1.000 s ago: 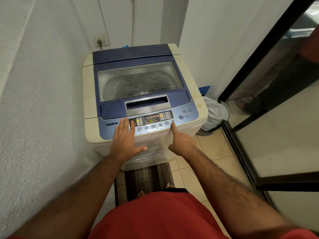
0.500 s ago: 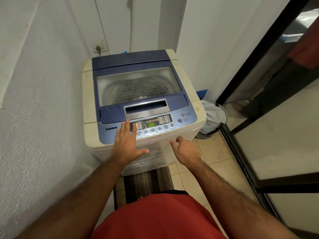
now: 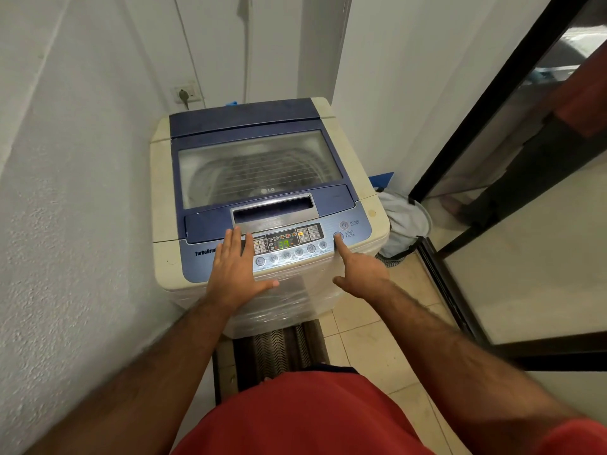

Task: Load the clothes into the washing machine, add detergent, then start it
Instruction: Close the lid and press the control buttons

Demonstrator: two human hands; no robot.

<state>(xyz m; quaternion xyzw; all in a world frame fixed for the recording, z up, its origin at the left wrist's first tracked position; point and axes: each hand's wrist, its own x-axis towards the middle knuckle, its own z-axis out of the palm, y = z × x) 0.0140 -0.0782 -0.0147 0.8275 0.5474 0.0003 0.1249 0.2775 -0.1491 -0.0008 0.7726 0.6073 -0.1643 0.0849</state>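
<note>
Last step in hand, by the look of it: starting the washing machine (image 3: 262, 205). Lid (image 3: 259, 165) is down, display (image 3: 283, 243) lit green w/ what reads as 39, so loading & detergent are prob done, tho I can't see clothes clearly thru the cloudy window.

Right hand (image 3: 359, 270) has index finger out straight, tip on the round start/pause button (image 3: 339, 236) at the right end of the control panel (image 3: 289, 244); other fingers curled under, gripping nothing. Left hand (image 3: 235, 267) lies flat & open on the panel's left part, fingers together, thumb spread, just bracing.

Next move prob needs only a short firm press straight down, then a check that the machine responds.

Machine is a boxy top-loader, cream plastic body gone yellowish, glossy dark blue lid frame w/ a frosted window, ribbed drum showing faintly. Front is wrapped in crinkly clear film. Rough textured wall (image 3: 65, 192) on the left, smooth floor tiles (image 3: 377, 339), ridged dark mat (image 3: 279, 349) at the base. Soft grey-white laundry bag (image 3: 405, 218) sits just beside the machine's right side
</note>
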